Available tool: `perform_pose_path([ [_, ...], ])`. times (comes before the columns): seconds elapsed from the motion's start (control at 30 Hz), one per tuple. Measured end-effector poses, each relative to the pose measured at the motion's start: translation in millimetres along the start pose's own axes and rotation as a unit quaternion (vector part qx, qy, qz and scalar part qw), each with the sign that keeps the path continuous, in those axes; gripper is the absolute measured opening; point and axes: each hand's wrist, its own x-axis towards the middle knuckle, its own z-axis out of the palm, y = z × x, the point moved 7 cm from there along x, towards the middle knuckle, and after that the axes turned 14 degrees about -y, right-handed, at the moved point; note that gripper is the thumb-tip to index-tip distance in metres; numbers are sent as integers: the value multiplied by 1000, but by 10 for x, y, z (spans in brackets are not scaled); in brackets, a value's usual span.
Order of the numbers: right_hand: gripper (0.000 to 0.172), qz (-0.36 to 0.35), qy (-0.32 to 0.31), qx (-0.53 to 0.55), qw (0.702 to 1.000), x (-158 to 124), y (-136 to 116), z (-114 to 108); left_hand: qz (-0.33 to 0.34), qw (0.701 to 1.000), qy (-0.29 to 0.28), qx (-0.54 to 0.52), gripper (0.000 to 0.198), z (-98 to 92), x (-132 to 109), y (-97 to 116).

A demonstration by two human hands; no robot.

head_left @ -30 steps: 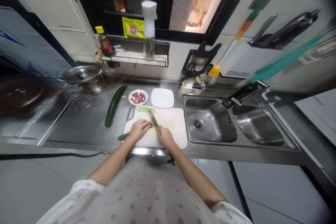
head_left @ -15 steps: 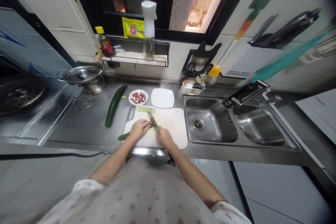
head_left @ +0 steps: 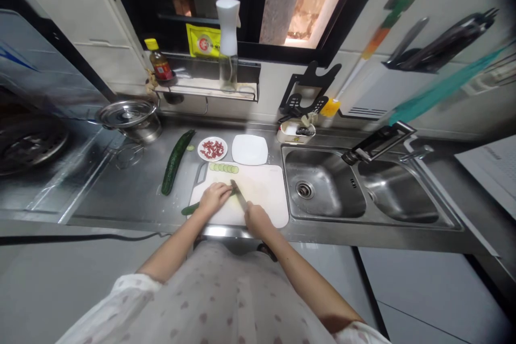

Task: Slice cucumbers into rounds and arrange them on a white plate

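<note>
My left hand (head_left: 215,197) is closed on a cucumber (head_left: 190,209) lying across the white cutting board (head_left: 268,188); one end sticks out left of the hand. My right hand (head_left: 257,219) grips a knife (head_left: 239,196), its blade pointing up and left beside the cucumber's cut end. Cucumber slices (head_left: 224,168) lie in a row along the board's top edge. Behind the board are a round plate of red pieces (head_left: 212,149) and a white square plate (head_left: 250,150). A whole cucumber (head_left: 176,164) rests on the steel counter to the left.
A double sink (head_left: 328,185) adjoins the board on the right, with a faucet (head_left: 419,153). A lidded pot (head_left: 137,121) stands at the back left. Above hangs a shelf (head_left: 201,88) with a sauce bottle (head_left: 160,64) and a spray bottle (head_left: 228,43).
My right hand and the knife have moved slightly right and toward my body. My left hand stays on the cucumber in nearly the same place.
</note>
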Motion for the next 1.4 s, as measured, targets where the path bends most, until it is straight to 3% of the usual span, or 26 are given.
perform_pose_path([
  [0.27,28,-4,-3,-18,1000,-7,-2,-20,4,1000,-1,-11,26,-2,7,6],
  [1.0,32,-50,37,16,998,476,-296,-335,18,1000,-5,1,27,21,4,18],
  [1.4,32,-24,-2,-9,1000,177,-38,-68,35,999,21,-17,22,13,4,-3],
])
